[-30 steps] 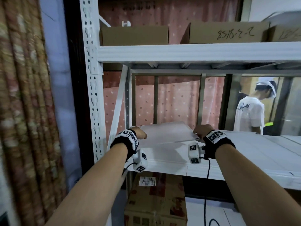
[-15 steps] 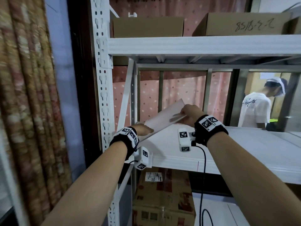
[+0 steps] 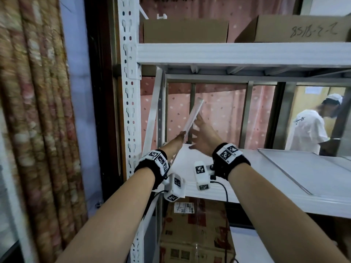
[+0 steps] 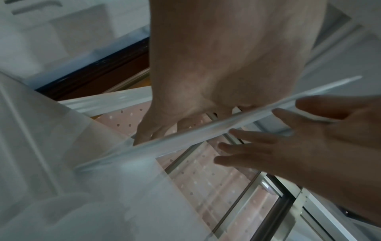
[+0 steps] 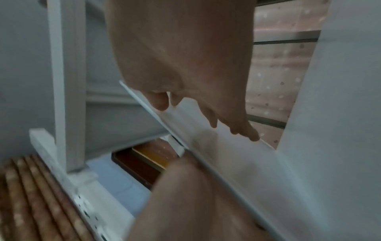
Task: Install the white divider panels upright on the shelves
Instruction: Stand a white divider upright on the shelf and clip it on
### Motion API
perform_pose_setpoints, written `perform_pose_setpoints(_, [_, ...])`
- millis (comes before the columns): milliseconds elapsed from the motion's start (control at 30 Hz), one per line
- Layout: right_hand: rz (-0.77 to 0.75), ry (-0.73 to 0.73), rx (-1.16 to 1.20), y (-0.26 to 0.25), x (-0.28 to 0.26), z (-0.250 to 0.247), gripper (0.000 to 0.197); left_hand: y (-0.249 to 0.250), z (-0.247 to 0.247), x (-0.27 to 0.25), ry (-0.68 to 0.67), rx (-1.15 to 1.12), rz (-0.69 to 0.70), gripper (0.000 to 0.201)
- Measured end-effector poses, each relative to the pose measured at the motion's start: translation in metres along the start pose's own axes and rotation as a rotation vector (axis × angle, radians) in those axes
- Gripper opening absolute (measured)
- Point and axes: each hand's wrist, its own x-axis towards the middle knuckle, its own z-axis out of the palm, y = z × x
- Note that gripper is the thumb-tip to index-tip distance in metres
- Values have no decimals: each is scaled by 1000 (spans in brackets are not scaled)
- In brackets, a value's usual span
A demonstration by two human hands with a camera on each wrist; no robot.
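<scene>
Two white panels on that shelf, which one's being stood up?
The divider panel at the shelf's left end, tilted nearly upright between the left hand and right hand. The other panel lies flat, right.

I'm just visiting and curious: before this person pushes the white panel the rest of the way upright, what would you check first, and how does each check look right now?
1. Panel held on both sides: ok. The left hand is at the divider panel low on one face, the right hand lies flat on the other.
2. Panel upright: not ok, it leans with its top to the right.
3. Bottom edge seated on the shelf: cannot tell, the hands hide it.
4. Room under the upper shelf: ok, open space shows above the panel's top.
5. Firm grip: cannot tell; the right fingers lie straight, pressing rather than curled.
</scene>
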Motion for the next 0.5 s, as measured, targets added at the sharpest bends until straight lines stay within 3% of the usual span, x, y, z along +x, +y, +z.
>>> perform_pose_setpoints(167, [89, 4, -145, 36, 3, 25, 54, -13, -7, 8, 6, -72, -54, 89])
perform_pose_setpoints(400, [117, 48, -241, 71, 21, 32, 84, -32, -10, -1, -1, -184, -9, 75])
perform_pose_setpoints(500, [71, 52, -213, 61, 13, 37, 81, -49, -12, 4, -68, -221, -40, 95])
